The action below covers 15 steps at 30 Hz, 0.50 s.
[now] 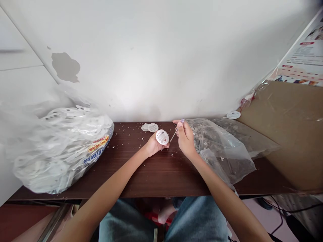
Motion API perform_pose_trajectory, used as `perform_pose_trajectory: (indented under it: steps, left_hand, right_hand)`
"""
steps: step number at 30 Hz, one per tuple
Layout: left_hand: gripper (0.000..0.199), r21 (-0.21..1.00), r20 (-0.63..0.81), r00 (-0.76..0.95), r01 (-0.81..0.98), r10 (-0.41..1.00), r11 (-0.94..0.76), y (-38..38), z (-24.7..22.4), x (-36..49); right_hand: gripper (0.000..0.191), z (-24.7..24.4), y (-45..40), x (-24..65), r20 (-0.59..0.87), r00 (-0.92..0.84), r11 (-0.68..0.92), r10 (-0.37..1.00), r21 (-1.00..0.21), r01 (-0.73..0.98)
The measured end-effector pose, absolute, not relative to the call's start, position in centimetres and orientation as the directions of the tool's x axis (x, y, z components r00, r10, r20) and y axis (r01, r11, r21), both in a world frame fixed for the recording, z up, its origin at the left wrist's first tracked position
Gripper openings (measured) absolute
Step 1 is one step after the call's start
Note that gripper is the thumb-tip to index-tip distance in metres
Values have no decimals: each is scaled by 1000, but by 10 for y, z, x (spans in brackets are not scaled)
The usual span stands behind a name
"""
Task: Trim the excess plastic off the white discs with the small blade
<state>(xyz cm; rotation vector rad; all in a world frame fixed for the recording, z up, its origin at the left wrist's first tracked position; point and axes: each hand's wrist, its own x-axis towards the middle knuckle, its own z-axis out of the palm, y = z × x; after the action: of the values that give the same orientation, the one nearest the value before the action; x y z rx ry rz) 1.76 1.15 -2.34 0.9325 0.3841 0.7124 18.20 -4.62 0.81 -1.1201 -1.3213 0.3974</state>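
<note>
My left hand (152, 145) holds a round white card disc (162, 137) with printed lines and small cut-outs, tilted up toward me. Between the fingers and thumb of my right hand (186, 137) is a thin metal rod tool (173, 135) with a purplish handle end (182, 120). The rod slants down to the left, its tip close to the disc's right edge; whether they touch I cannot tell. Just behind my left hand, two more discs (152, 127) lie overlapping on the dark wooden table (161, 178).
A big clear bag (63, 148) full of white discs stands on the left. Clear bags (222, 144) holding small scraps lie at right, beside a cardboard box (295, 134). Another disc (233, 115) rests near the wall. White scraps are scattered over the tabletop.
</note>
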Motion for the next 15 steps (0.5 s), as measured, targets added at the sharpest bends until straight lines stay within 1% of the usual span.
perform_pose_trajectory:
  steps: [3,5,8,12,15]
  left_hand:
    - [46,836,4,716,-386,698,391,11,-25,18]
    - [46,841,5,715,-381,699,385,12,-25,19]
    - [46,842,7,708,-384,706,378,11,-25,19]
    - [45,842,-7,703,-380,711,384,10,-23,20]
    - [46,846,-10,699,-375,715,379,10,-23,20]
  right_hand:
    - [38,2,-46,182,642,300,528,706,-759,381]
    - [35,-2,-48,184,690,271,542,671,-706,456]
    - [33,-7,-50,186,724,209,539,657,-645,542]
    - [30,-11,-51,186,752,200,568,628,-618,543]
    - [31,-12,-49,185,757,214,579,617,-621,529]
